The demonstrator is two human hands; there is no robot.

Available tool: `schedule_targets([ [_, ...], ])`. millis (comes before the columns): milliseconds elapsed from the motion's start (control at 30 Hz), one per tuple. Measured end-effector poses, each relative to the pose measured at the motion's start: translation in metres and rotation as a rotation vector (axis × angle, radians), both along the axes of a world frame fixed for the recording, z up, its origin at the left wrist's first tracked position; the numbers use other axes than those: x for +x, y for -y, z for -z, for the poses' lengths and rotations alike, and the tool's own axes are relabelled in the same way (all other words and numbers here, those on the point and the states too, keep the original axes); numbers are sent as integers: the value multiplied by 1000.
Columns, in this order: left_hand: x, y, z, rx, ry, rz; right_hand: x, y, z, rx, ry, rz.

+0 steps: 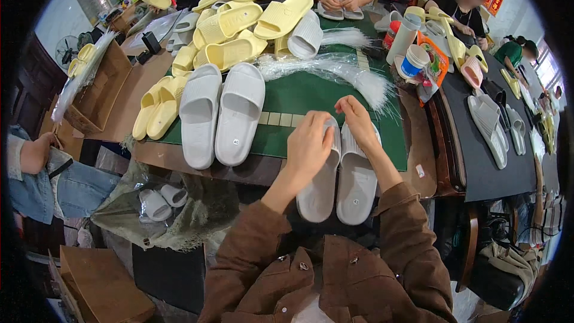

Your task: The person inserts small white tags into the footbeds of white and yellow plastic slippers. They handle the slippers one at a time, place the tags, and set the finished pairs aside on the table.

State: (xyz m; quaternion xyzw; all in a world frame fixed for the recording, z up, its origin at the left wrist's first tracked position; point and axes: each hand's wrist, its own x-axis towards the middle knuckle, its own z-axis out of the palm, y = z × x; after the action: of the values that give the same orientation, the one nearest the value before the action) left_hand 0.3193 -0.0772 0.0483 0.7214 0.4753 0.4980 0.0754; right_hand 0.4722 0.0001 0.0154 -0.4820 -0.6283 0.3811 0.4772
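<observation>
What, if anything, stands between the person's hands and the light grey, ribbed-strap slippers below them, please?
Nothing visible: the bare left hand and right hand overlap the light grey, ribbed-strap slippers in this view. The translucent plastic strand bundle lies beyond them.

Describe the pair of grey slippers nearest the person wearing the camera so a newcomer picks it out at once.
Find the green mat on the table, then its near edge. There is the pair of grey slippers, heels toward the camera wearer and showing past the table edge. Unlike the grey pair to its left, it has the left hand and right hand over its straps.
</observation>
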Motion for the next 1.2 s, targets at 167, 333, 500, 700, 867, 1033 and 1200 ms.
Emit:
schedule_targets([
  [167,8,-55,16,-391,-102,11,2,2,1,-73,-80,119],
  [333,33,-64,25,-399,48,33,-1,1,4,103,-27,124],
  [500,28,-68,33,-368,190,126,1,-1,9,163,118,149],
  [700,24,-69,37,-375,191,146,0,0,10,164,188,94],
  [867,21,-67,36,-470,296,149,1,4,5,134,28,1],
  [1033,22,-63,35,-438,442,121,2,4,1,108,25,23],
  [1200,21,-64,40,-404,472,117,-2,9,-21,153,169,-13],
])
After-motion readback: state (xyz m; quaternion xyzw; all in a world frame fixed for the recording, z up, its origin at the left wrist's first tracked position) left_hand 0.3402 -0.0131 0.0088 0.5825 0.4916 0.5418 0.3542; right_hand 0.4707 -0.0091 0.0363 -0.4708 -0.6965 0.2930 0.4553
